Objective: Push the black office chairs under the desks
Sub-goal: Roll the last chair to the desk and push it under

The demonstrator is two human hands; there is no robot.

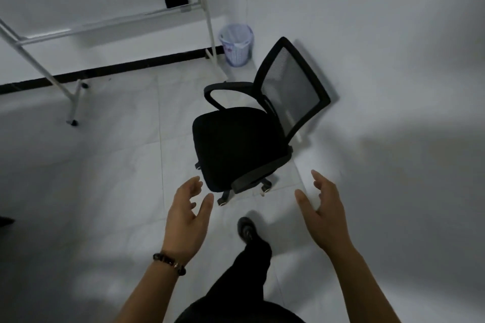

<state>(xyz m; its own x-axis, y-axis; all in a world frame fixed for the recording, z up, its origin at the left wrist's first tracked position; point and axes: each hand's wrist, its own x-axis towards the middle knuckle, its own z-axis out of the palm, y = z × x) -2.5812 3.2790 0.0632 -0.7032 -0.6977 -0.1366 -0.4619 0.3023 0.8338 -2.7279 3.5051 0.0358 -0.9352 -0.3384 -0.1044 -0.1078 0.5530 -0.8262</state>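
A black office chair (236, 144) with a mesh back and curved armrests stands on the pale tiled floor, its back against the white wall on the right. My left hand (187, 214) hovers just short of the seat's front corner, fingers loosely spread, holding nothing. My right hand (321, 208) is raised to the right of the chair's near armrest, palm turned inward, fingers relaxed and apart from the chair. No desk is in view.
A whiteboard stand (74, 102) on white legs fills the upper left. A pale wastebasket (237, 44) sits in the corner behind the chair. A white wall (393, 60) runs along the right. My dark-trousered leg and shoe (246, 228) are below the chair.
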